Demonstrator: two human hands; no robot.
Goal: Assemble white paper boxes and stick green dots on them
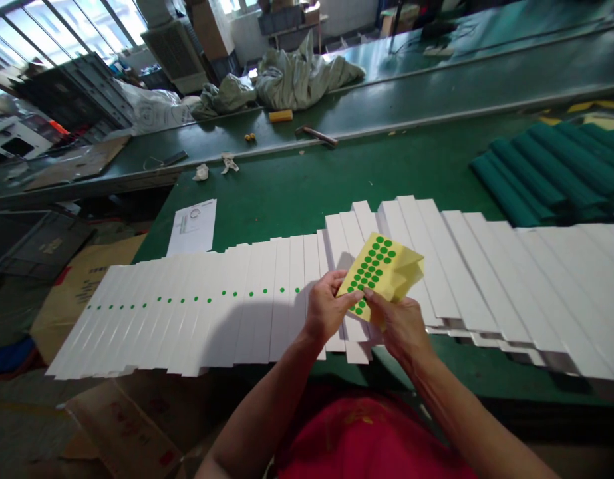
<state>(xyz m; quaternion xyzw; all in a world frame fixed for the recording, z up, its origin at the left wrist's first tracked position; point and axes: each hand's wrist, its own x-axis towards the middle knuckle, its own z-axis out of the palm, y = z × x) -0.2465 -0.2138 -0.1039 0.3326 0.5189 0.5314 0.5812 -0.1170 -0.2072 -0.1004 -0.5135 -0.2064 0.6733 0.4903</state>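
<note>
Between both hands is a yellow sticker sheet [401,266] with rows of round green dots, its right side creased and its left end bare of dots in places. My left hand [327,303] pinches the sheet's lower left edge, thumb on top. My right hand [399,326] grips the lower right edge, its thumb near the lowest dots. Under the sheet lies a long row of narrow white boxes [247,266]. Those on the left each bear one green dot sticker [265,291]; the boxes to the right [466,273] show no dot and are stacked in overlapping layers.
On the green table [386,159] are a printed paper [191,226], crumpled scraps [229,163] and dark green rolls [551,173] at right. Behind runs a conveyor [436,86] with a grey cloth heap [307,76]. Cardboard [122,426] and a grey crate [32,243] stand at left.
</note>
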